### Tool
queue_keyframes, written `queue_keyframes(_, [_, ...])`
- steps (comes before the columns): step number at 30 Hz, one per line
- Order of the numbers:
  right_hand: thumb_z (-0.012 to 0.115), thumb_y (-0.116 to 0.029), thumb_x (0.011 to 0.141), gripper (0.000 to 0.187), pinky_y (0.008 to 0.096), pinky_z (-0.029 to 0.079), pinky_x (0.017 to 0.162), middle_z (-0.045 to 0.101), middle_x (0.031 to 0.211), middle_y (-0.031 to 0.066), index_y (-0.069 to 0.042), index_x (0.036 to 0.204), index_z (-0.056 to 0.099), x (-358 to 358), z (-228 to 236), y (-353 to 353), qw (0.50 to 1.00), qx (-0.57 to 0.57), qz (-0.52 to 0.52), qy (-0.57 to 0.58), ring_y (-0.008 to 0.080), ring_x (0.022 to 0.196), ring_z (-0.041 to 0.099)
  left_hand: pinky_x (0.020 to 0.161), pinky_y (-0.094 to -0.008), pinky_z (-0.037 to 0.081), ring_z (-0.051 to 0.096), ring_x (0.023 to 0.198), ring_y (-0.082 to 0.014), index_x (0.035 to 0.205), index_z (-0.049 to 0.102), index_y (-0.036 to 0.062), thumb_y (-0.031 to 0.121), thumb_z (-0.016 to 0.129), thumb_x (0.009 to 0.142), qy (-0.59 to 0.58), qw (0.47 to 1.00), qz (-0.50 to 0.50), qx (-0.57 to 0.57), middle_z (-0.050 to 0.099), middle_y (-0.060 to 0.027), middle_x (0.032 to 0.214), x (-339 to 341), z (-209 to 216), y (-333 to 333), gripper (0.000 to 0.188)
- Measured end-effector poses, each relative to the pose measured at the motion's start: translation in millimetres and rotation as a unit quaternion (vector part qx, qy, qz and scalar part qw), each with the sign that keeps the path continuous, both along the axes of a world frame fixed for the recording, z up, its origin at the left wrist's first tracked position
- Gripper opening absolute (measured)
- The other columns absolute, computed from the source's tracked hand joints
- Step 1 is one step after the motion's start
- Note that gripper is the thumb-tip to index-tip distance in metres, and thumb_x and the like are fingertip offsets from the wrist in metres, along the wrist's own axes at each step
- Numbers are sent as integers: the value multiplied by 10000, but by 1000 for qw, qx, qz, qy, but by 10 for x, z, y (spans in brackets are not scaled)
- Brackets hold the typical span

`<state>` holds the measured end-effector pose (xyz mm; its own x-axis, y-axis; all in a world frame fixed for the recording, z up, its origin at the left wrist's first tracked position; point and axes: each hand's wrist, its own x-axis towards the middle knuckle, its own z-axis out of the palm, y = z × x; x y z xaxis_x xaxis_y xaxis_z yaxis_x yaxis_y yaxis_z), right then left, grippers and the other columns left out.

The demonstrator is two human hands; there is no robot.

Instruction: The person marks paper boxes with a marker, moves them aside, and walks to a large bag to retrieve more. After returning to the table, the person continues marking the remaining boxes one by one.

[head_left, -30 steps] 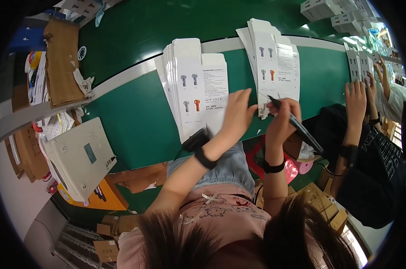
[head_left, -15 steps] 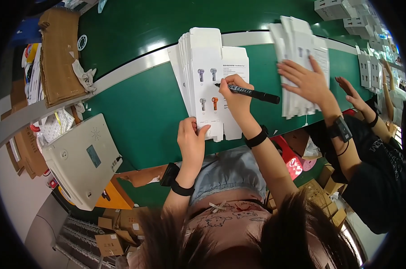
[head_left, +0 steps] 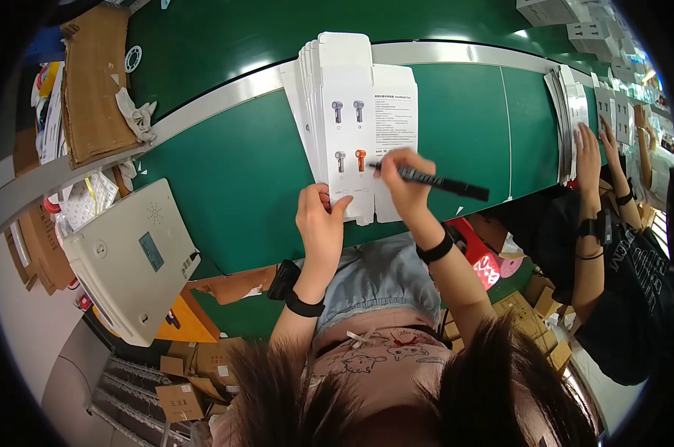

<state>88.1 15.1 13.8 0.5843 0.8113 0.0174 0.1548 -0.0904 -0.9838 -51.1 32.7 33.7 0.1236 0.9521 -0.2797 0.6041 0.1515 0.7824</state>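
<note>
A stack of flat, unfolded white cartons (head_left: 344,78) lies fanned out in front of me on the green table. Four-square on the top one are printed small pictures of handheld devices, one of them orange, each above a little circle. My left hand (head_left: 320,222) grips the stack's lower left edge, thumb on top; the fingers beneath are partly hidden. Between the fingers of my right hand (head_left: 410,190) is a black marker (head_left: 452,188). Its tip points left, close beside the orange picture; whether it touches the card I cannot tell.
To the right a co-worker's hands (head_left: 589,153) rest at another stack of flat cartons (head_left: 564,112). A grey-white device with a small display (head_left: 140,261) stands at left, near a brown cardboard piece (head_left: 99,89). White boxes (head_left: 594,37) fill the far right.
My right hand has moved the marker from the upper right picture down and right to beside the orange one. The co-worker's stack has shifted farther right. My left hand keeps its hold.
</note>
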Motion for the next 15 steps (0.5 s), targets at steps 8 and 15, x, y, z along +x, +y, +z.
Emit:
queue_keyframes(8, [624, -21, 666, 83, 230, 408, 433, 537, 528, 59, -23, 643, 544, -279, -83, -197, 990, -35, 93, -102, 128, 452, 523, 515, -282, 425, 495, 549, -169, 825, 493, -22, -54, 638, 662, -51, 999, -10, -14, 490, -91, 700, -65, -39, -29, 220])
queue_keyframes(15, [624, -17, 665, 84, 236, 413, 440, 538, 541, 67, -25, 652, 541, -289, -91, -175, 986, -17, 109, -123, 144, 450, 523, 517, -275, 423, 493, 549, -172, 826, 492, -26, -71, 619, 668, -45, 999, -8, -24, 490, -92, 686, -70, -52, -24, 208])
